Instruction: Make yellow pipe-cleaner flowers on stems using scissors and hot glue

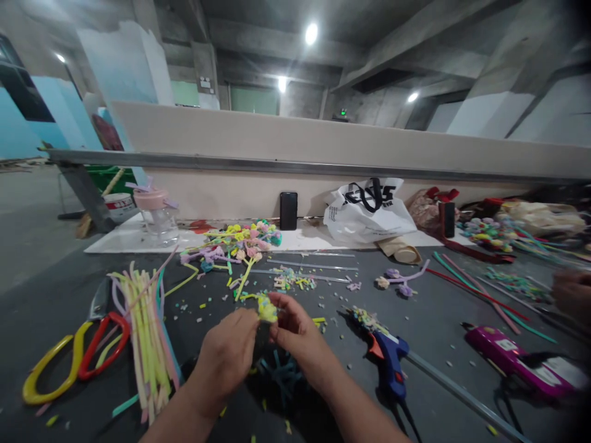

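Note:
In the middle of the head view, a small yellow fuzzy flower (266, 309) with bluish specks, seemingly of pipe cleaner, is held above the dark table. My left hand (229, 347) is closed on it from the left, fingers wrapped and partly hidden. From the other side, my right hand (298, 332) pinches it with curled thumb and fingers. Below my hands lies a dark bluish bundle of short strips (281, 372), partly shadowed. Cut pipe-cleaner bits (295, 280) are scattered just beyond. A blue glue gun (390, 357) with an orange trigger rests right of my right hand.
Left are scissors (76, 357) with yellow and red handles and a pipe-cleaner bundle (148, 344). Finished flowers (252, 237), a phone (289, 211), a cup (157, 215) and a white bag (369, 212) stand behind. Right lie a purple glue gun (517, 363) and another person's hand (572, 289).

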Demonstrator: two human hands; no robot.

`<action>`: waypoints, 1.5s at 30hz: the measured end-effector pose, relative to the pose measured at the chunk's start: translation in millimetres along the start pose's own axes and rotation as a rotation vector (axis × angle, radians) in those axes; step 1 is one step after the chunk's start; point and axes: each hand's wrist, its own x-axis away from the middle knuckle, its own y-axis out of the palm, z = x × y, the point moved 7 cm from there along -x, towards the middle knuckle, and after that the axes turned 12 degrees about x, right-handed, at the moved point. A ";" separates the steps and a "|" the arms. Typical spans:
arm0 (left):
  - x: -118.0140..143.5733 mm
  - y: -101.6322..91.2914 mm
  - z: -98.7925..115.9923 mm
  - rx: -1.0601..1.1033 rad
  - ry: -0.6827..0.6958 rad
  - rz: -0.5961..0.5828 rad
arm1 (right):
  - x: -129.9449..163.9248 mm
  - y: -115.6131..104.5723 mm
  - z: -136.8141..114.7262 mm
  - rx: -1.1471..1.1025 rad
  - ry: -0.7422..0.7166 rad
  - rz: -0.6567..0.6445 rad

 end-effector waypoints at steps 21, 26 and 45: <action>-3.6 30.8 -11.8 0.502 -0.347 -0.249 | 2.3 -6.9 -0.5 0.248 0.030 0.094; -2.1 31.3 -12.4 0.689 -0.451 -0.278 | 0.8 -6.2 2.2 0.298 0.019 0.089; 3.6 37.8 -29.2 1.241 -0.726 -0.140 | -2.4 -7.7 0.5 0.298 -0.020 0.052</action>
